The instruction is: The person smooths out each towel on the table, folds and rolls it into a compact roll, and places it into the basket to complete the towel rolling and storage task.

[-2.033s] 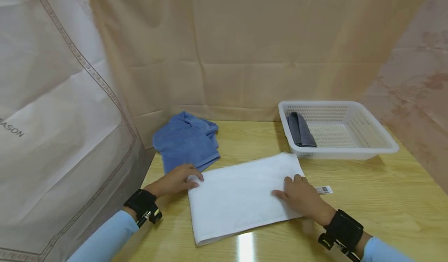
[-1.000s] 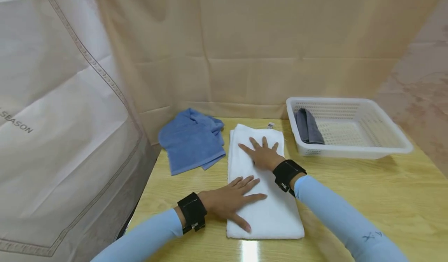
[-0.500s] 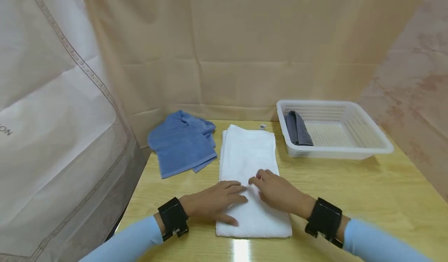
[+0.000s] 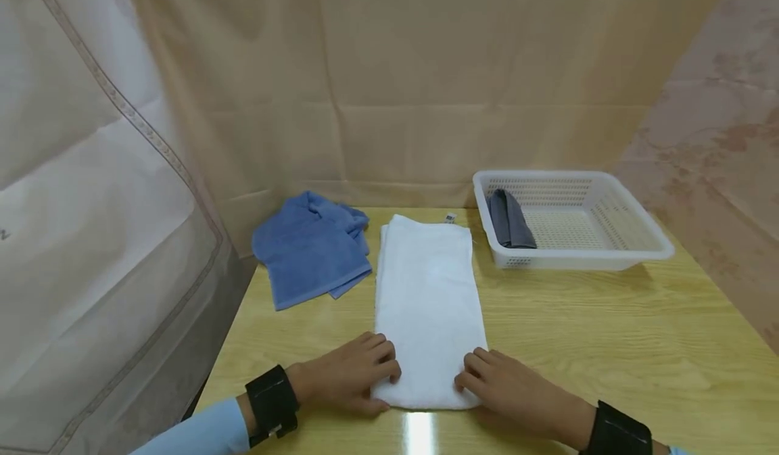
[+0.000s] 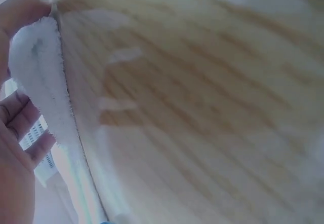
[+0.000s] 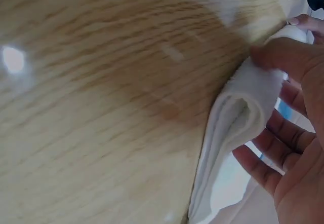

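A white towel [image 4: 429, 293], folded into a long rectangle, lies lengthwise on the wooden table. At its near left corner my left hand [image 4: 349, 377] grips the edge with curled fingers, the thumb low at the front. My right hand [image 4: 514, 391] pinches the near right corner in the same way. The right wrist view shows the towel's layered, rounded fold [image 6: 248, 100] between thumb and fingers. In the left wrist view the towel's fuzzy edge [image 5: 40, 67] runs between the thumb and the other fingers.
A crumpled blue towel [image 4: 313, 245] lies at the back left of the table [image 4: 584, 347]. At the back right stands a white perforated basket [image 4: 584, 259] with a folded dark grey cloth [image 4: 511, 220] inside. Beige cloth hangs behind, and a pale cloth covers the left side.
The white towel was turned lengthwise and flattened with spread hands. Since then both hands have drawn back toward me, from its surface to its near corners, and their fingers have curled.
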Tool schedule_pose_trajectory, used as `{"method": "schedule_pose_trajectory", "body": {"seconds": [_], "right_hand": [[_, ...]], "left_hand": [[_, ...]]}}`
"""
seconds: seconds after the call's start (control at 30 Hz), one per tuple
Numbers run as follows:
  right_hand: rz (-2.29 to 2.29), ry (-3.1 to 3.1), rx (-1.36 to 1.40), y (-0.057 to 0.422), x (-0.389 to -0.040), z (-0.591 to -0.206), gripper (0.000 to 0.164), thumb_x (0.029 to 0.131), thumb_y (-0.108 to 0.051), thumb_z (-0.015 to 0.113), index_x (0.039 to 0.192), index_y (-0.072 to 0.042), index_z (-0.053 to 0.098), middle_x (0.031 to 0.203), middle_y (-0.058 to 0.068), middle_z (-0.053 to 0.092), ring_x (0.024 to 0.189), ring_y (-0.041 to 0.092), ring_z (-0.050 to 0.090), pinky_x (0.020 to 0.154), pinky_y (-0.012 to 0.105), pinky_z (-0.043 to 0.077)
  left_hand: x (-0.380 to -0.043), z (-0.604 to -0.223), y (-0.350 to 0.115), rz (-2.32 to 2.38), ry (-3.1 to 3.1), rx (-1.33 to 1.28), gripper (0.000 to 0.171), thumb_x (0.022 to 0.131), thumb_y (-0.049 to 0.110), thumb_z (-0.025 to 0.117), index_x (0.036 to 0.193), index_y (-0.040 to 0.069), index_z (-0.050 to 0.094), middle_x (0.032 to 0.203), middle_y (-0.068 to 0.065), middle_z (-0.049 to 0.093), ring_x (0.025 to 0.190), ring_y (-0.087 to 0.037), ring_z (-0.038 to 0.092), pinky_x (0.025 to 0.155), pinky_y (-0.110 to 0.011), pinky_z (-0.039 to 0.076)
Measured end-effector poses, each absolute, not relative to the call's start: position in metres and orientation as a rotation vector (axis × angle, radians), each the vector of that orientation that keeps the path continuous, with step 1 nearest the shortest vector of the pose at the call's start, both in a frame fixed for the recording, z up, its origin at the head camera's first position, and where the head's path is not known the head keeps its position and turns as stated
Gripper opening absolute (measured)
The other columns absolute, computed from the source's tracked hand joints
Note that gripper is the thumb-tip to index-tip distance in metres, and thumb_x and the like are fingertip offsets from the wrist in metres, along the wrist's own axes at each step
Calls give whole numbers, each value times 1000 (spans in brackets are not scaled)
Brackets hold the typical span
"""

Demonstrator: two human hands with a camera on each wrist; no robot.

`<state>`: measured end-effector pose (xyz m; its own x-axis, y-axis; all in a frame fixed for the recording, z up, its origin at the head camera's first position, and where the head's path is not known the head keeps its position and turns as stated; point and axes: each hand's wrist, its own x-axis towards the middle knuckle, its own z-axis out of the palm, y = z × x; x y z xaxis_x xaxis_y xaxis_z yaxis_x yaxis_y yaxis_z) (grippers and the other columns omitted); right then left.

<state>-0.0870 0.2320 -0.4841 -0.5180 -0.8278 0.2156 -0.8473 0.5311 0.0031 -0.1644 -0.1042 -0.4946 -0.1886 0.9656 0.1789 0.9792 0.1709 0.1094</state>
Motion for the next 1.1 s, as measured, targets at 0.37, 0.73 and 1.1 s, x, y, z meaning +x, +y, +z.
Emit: {"method": "schedule_pose_trajectory", "body": {"seconds": [0.37, 0.73, 1.1], "right_hand": [[585, -2726, 1231, 247, -87, -487, 42, 90, -3, 75, 126, -18, 60, 115, -10, 63, 101, 3, 60, 82, 24, 55], [1140, -2755, 979, 257, -99, -487, 24, 94, -7, 75, 111, -20, 63, 101, -13, 65, 89, 1, 60, 73, 25, 56], [1388, -2784, 702, 258, -106, -489, 23, 94, -4, 74, 109, -16, 62, 110, -1, 65, 97, 11, 69, 76, 28, 58]], "left_hand": [[-163, -495, -113, -493, -2463, -1901, 28, 102, 36, 61, 125, 21, 56, 116, 9, 52, 104, -5, 47, 92, -21, 42], [-159, -492, -109, -441, -2541, -1847, 46, 99, 48, 65, 135, 20, 56, 116, 10, 58, 103, -4, 51, 89, -20, 46], [-166, -485, -110, -765, -2685, -1662, 33, 110, 35, 51, 134, 14, 61, 110, 9, 66, 94, 1, 59, 89, -22, 52]]}}
